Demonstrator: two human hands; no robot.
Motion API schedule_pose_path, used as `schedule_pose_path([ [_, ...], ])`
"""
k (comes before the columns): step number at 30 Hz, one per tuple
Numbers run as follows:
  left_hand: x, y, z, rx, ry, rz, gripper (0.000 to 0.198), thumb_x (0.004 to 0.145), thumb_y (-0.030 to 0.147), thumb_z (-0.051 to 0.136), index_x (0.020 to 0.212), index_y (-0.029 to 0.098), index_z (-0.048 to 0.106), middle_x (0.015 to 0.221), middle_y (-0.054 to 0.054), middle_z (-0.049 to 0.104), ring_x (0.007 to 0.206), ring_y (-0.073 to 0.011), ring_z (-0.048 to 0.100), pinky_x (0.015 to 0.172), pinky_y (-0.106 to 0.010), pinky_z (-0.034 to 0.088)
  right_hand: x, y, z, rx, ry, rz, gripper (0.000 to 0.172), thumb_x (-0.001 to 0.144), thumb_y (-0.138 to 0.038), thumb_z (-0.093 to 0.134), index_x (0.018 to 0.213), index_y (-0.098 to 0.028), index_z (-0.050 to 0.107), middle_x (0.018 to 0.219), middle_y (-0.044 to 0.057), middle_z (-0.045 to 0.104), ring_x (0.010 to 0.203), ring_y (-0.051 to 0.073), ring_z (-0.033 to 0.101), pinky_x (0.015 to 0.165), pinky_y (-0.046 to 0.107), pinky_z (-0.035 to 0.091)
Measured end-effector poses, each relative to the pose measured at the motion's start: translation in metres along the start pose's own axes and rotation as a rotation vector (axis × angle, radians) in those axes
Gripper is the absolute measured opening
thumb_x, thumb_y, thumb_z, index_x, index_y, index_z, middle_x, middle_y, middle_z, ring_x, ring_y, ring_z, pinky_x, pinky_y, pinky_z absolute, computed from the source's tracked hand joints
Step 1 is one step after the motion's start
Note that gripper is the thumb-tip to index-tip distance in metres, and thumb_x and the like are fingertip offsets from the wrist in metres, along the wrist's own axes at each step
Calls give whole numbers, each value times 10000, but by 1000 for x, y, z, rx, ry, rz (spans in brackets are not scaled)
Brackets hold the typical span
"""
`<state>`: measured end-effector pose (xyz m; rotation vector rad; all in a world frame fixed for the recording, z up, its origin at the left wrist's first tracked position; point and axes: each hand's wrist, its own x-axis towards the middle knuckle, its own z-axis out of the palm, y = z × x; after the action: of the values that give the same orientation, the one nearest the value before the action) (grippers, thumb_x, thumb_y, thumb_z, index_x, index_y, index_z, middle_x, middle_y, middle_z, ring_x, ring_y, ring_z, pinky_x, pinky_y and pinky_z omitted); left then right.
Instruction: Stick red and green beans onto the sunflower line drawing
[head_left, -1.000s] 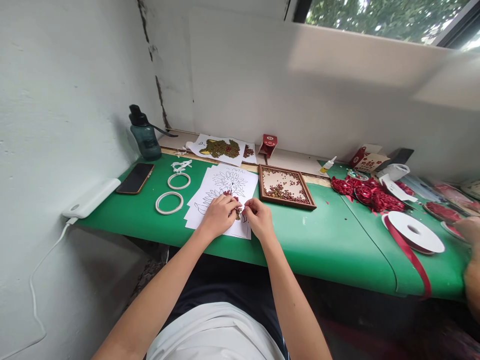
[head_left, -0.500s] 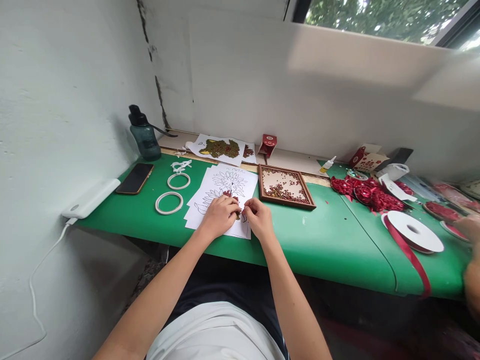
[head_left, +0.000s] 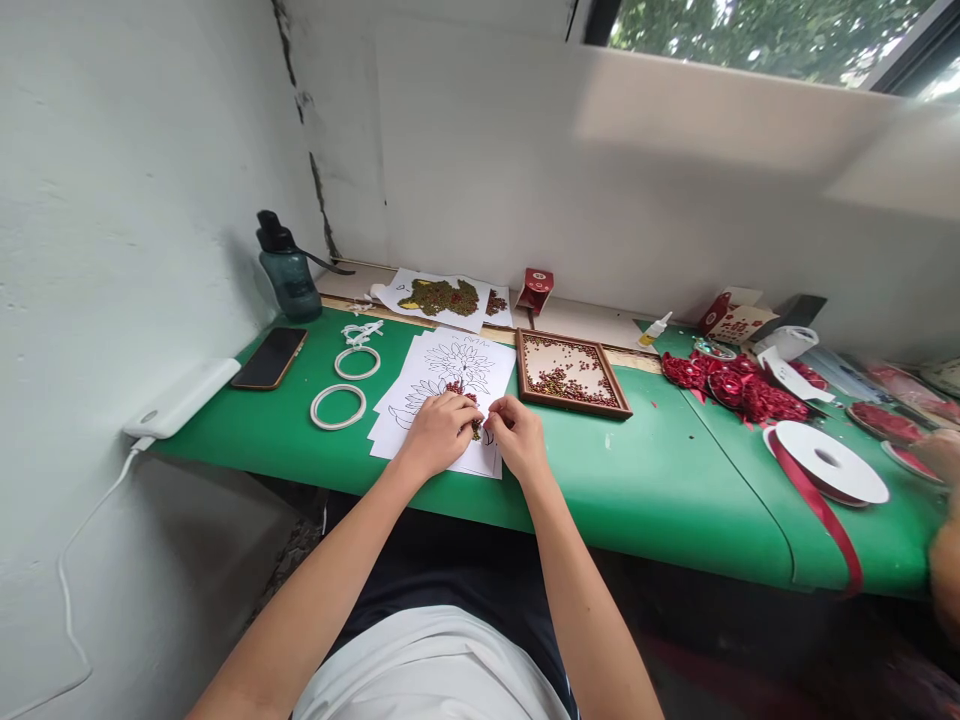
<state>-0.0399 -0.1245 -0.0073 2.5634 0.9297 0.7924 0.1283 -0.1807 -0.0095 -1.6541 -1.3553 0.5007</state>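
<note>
White paper sheets (head_left: 439,350) printed with a black-line flower drawing lie on the green tabletop. My left hand (head_left: 441,430) rests on the top sheet, its fingers laid over the drawing beside small red and green beads (head_left: 455,387) that cover part of it. Close to its right, my right hand (head_left: 515,432) is closed in a pinch low over the paper's right side. What sits between its fingertips is too small to make out. Just beyond the right hand, a brown-framed tray (head_left: 622,410) holds many loose red and greenish beads.
Left: two white rings (head_left: 337,388), a phone (head_left: 268,357), a dark bottle (head_left: 291,285) and a white power strip (head_left: 184,400). Behind: a bead-covered picture (head_left: 442,298) and a glue bottle (head_left: 655,330). Right: red shredded material (head_left: 757,390), a ribbon spool (head_left: 832,462) and another person's hand (head_left: 937,455).
My two hands keep almost the same place and pose over the paper. At the far right, the other person's hand shifts slightly.
</note>
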Motion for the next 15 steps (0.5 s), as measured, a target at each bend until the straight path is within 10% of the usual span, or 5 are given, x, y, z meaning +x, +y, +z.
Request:
schedule_pose_path([
  [15, 0, 1, 0, 33, -16, -29, 313, 951, 113, 561, 1063, 307, 780, 1199, 5, 732, 1158, -244, 590, 981, -448, 464, 0, 0, 0, -3, 7, -2, 83, 848, -261, 517, 835, -238, 596, 672, -13, 679, 605, 169, 571, 616, 290, 388],
])
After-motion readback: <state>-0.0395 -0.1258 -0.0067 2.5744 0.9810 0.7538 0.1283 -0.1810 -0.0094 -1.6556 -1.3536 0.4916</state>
